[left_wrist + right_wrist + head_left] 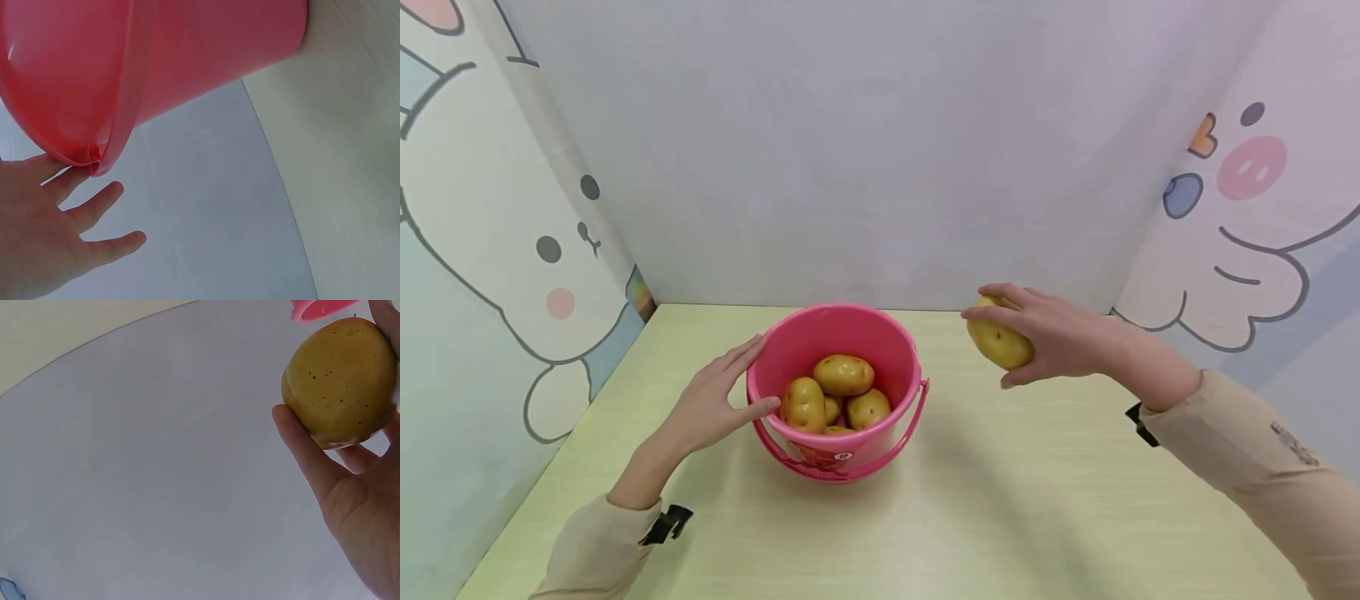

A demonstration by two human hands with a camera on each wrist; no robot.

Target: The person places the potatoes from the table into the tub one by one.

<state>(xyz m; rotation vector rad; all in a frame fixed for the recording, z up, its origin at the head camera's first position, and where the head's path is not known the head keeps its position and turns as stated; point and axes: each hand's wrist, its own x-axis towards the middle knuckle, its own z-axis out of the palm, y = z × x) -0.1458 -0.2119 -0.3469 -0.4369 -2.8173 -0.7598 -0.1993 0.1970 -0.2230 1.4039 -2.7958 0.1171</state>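
Note:
A pink bucket (pixel 880 446) stands upright on the table, with several yellow potatoes (pixel 843 375) inside it. My left hand (pixel 711 404) rests at the bucket's left rim, its fingers spread and fairly straight; in the left wrist view the fingers (pixel 94 209) lie by the rim where the handle joins. To the right of the bucket, my right hand (pixel 1060 337) holds another potato (pixel 1000 337) above the table, fingers over its top and thumb below. The right wrist view shows this potato (pixel 340 381) large, with small dark specks.
The bucket's pink handle (pixel 917 425) hangs down along its front and right side. Behind the pale wooden table (pixel 1037 475) rises a plain light wall (pixel 880 167). Side panels carry cartoon animals, a white one (pixel 490 192) at left and a pink-snouted one (pixel 1251 217) at right.

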